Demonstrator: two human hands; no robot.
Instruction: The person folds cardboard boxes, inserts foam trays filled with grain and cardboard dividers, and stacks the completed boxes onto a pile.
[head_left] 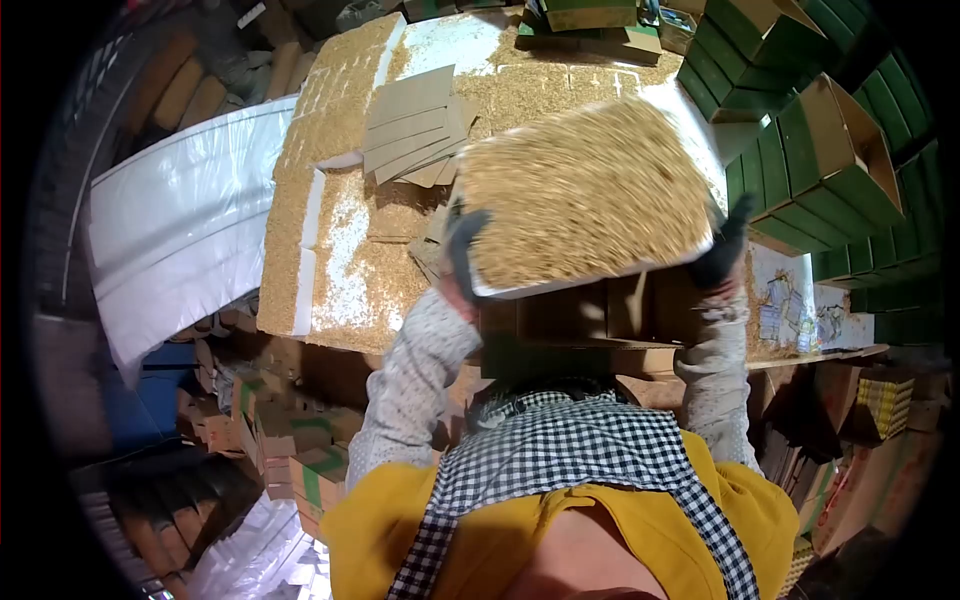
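Both hands, in dark gloves, grip a thick white-sided slab [590, 195] whose top is covered with tan, husk-like bits. My left hand [464, 250] is closed round its left end, and my right hand [722, 250] presses its right end, thumb sticking out. The slab is tilted and blurred by motion. Some bits seem to trickle off its near edge. Just below it, partly hidden, is an open brown cardboard box [565, 312] close to my apron. Flat grey-brown cardboard sheets [415, 125] lie fanned out beyond my left hand.
Similar husk-covered slabs [345, 85] cover the worktable's left and far side. Green cardboard boxes [790, 165] are stacked at the right. White plastic sheeting [185, 215] hangs at the left. Several cartons [275, 440] stand on the floor at lower left.
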